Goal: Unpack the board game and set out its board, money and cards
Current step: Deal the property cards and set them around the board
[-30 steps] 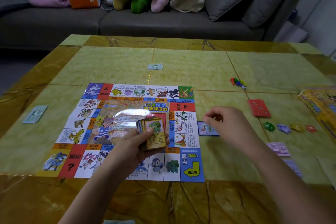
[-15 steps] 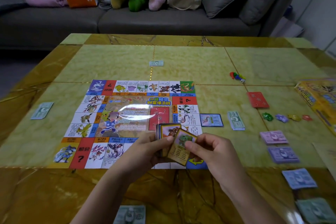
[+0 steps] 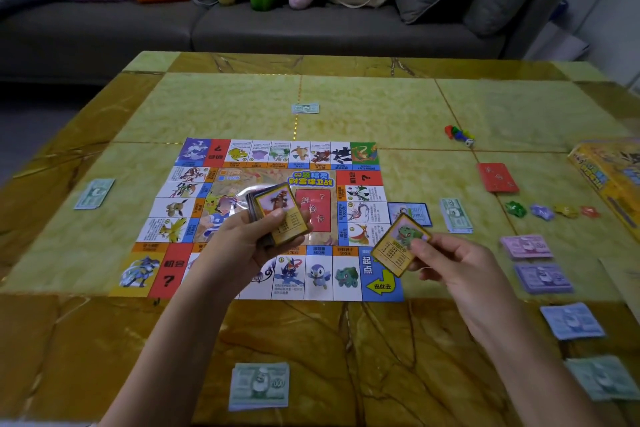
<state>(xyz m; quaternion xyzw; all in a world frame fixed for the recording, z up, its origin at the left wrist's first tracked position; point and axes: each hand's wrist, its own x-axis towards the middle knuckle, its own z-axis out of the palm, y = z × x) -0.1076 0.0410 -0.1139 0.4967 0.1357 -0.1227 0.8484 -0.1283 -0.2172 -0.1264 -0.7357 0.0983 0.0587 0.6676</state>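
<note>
The game board (image 3: 194, 204) lies flat mid-table (image 3: 381, 107), and over its centre the left hand (image 3: 242, 246) grips a deck of cards (image 3: 273, 215) face up, thumb curled across the top card. At four o'clock from the deck, above the board's near right corner, the right hand (image 3: 450, 263) pinches a single green-creature card (image 3: 400, 244) between thumb and fingers, tilted and clear of the deck. A blue card (image 3: 410, 213) and a green banknote (image 3: 455, 215) lie at the board's three o'clock, a green money stack (image 3: 259, 385) at six, and purple money stacks (image 3: 526, 246) at four.
</note>
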